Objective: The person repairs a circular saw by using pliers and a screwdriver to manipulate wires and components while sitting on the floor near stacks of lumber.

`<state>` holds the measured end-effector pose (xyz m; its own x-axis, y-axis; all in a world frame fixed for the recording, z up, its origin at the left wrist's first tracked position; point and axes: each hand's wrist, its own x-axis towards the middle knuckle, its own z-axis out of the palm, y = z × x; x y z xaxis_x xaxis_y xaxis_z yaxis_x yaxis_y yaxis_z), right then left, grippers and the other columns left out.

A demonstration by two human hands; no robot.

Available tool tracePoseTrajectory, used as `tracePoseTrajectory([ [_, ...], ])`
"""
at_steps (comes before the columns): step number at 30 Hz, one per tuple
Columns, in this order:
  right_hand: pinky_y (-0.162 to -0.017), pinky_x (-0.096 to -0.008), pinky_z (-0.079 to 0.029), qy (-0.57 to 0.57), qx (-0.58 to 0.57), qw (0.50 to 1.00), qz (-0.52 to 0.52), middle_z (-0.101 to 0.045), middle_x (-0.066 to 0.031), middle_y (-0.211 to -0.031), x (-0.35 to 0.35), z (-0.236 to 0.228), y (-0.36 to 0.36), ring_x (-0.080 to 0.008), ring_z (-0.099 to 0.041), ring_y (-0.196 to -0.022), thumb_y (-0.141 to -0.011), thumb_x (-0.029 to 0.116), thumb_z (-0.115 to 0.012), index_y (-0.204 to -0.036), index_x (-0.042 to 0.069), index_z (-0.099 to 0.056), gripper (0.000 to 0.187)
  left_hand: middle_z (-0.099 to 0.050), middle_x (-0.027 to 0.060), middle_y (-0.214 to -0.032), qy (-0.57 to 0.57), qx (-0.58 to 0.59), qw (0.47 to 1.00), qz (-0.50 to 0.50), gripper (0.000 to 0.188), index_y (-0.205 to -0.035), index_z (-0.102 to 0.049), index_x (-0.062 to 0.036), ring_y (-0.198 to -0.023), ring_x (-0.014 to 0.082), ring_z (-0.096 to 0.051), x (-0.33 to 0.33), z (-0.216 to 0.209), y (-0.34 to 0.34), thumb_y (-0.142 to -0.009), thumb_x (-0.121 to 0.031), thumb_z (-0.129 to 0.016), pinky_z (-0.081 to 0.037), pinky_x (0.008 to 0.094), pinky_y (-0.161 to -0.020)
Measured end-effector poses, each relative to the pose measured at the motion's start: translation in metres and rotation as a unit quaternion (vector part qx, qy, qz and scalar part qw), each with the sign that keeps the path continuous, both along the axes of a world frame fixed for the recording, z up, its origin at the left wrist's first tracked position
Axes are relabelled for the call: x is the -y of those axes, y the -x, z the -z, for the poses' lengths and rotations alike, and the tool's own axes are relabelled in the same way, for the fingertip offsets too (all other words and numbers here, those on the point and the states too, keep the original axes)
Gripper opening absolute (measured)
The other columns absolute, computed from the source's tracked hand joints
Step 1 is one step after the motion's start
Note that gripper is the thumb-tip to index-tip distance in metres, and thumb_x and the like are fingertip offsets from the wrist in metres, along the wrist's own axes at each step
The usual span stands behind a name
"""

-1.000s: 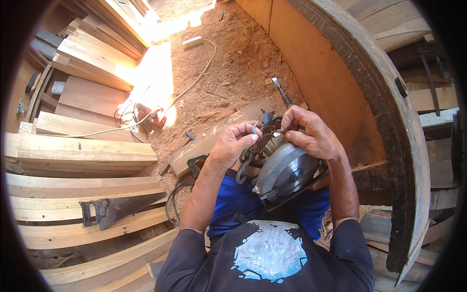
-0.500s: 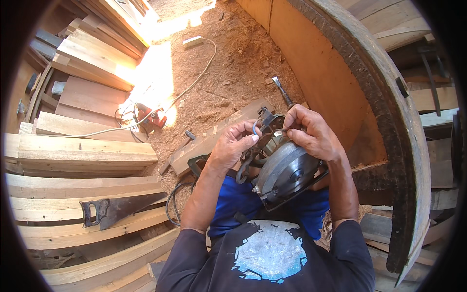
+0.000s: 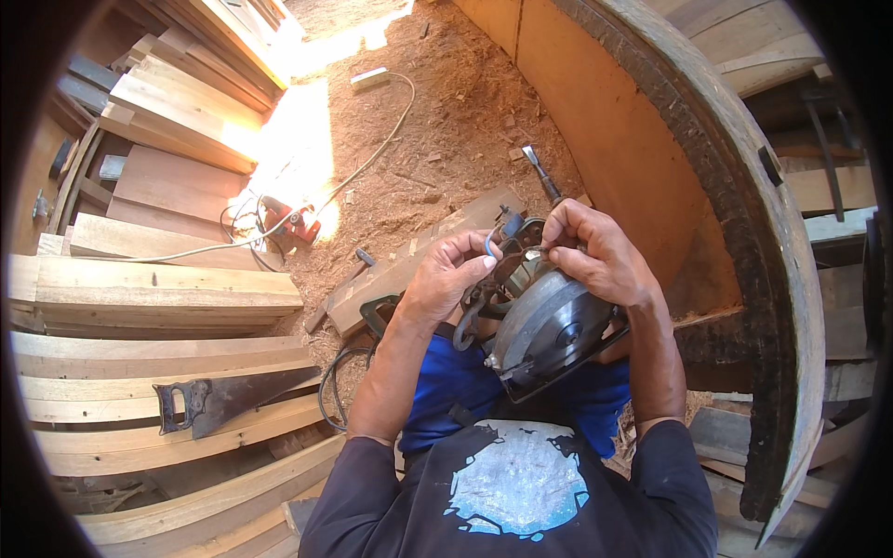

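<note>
A circular saw (image 3: 549, 325) with a grey blade guard rests tilted across my lap, against my blue trousers. My left hand (image 3: 443, 279) is closed in a pinch at the saw's rear, with a thin blue wire (image 3: 488, 244) curving up between thumb and fingers. Opposite it, just above the guard, my right hand (image 3: 600, 256) pinches something small; a tiny pale glint shows beside its fingertips. What that piece is, I cannot make out. The saw's inner parts between the hands are partly hidden by my fingers.
A chisel (image 3: 541, 173) stands beyond my right hand. Behind the saw lies a timber beam (image 3: 419, 246). A handsaw (image 3: 228, 400) rests on stacked boards (image 3: 167, 288) at left. Near them are a red power tool (image 3: 299, 223) and a white power strip (image 3: 369, 80). A curved wooden panel (image 3: 642, 139) rises at right.
</note>
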<state>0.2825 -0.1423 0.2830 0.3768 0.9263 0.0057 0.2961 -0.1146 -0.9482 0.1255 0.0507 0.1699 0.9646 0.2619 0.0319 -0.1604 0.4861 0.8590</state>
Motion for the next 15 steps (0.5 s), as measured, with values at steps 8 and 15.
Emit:
tracePoseTrajectory([
  [8, -0.071, -0.0258, -0.049, 0.012, 0.000, 1.000, -0.006, -0.059, -0.0022, -0.090, -0.0007, 0.0016, -0.0014, -0.0076, -0.059, -0.081, -0.092, -0.003, -0.061, -0.102, 0.000, -0.058, 0.011, -0.072, 0.0113, -0.102, 0.007, -0.009, 1.000, 0.020, 0.013, -0.108, -0.066, 0.0003, -0.086, 0.0165, -0.072, -0.0018, 0.0000, -0.0010, -0.096, -0.006, -0.069, -0.066, 0.0352, -0.074],
  [15, -0.070, -0.0257, -0.049, 0.005, -0.005, 1.000, -0.007, -0.059, -0.0019, -0.088, -0.0001, 0.0009, -0.0009, -0.0071, -0.059, -0.080, -0.093, -0.003, -0.061, -0.102, 0.000, -0.058, 0.011, -0.072, 0.0104, -0.102, 0.011, -0.011, 0.999, 0.028, 0.013, -0.109, -0.066, -0.0001, -0.086, 0.0157, -0.073, -0.0025, 0.0001, -0.0030, -0.098, -0.006, -0.068, -0.066, 0.0350, -0.074],
])
